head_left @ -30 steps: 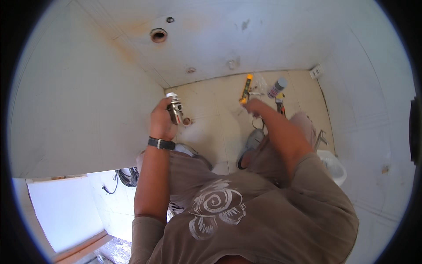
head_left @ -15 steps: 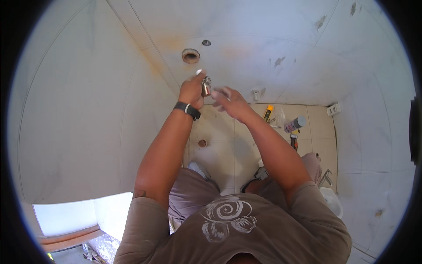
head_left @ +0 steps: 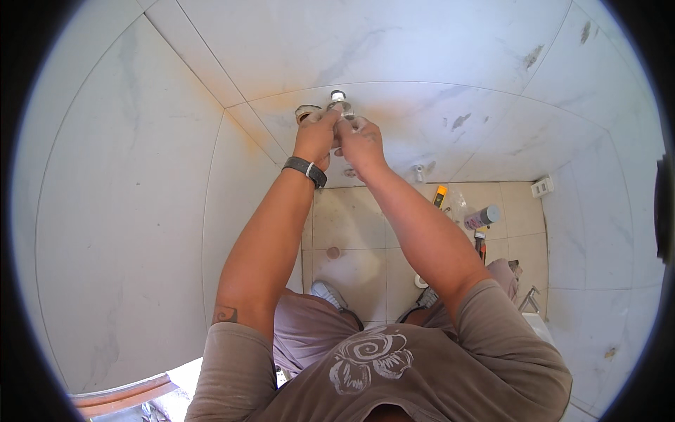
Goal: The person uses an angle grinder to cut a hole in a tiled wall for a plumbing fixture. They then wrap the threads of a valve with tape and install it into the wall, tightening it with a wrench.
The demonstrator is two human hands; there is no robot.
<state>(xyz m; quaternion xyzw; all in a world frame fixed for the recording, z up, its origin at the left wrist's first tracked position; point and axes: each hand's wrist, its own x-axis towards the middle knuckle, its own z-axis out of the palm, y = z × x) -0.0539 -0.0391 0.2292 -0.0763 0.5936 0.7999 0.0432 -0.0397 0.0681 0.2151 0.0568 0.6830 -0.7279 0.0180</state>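
Both hands are at the far wall, around a small chrome angle valve (head_left: 342, 109) whose white-wrapped end points into the small pipe hole in the tile. My left hand (head_left: 316, 138) grips the valve from the left, thumb along its body. Close beside it, my right hand (head_left: 363, 146) has its fingers curled onto the valve's right side. The fingers cover most of the valve, so how far its end sits in the hole cannot be made out. Just left of it is a larger round wall hole (head_left: 307, 112), partly behind my left hand.
Low on the wall is another small fitting (head_left: 420, 173). On the floor at right lie a yellow tool (head_left: 440, 196), a spray can (head_left: 481, 217) and an orange-and-black tool (head_left: 480, 246). A round drain hole (head_left: 332, 252) is in the floor. A socket box (head_left: 542, 186) is at right.
The valve has moved up to the small wall hole with my left hand. My right hand, which was apart with loose fingers, has come in and closed onto the valve.
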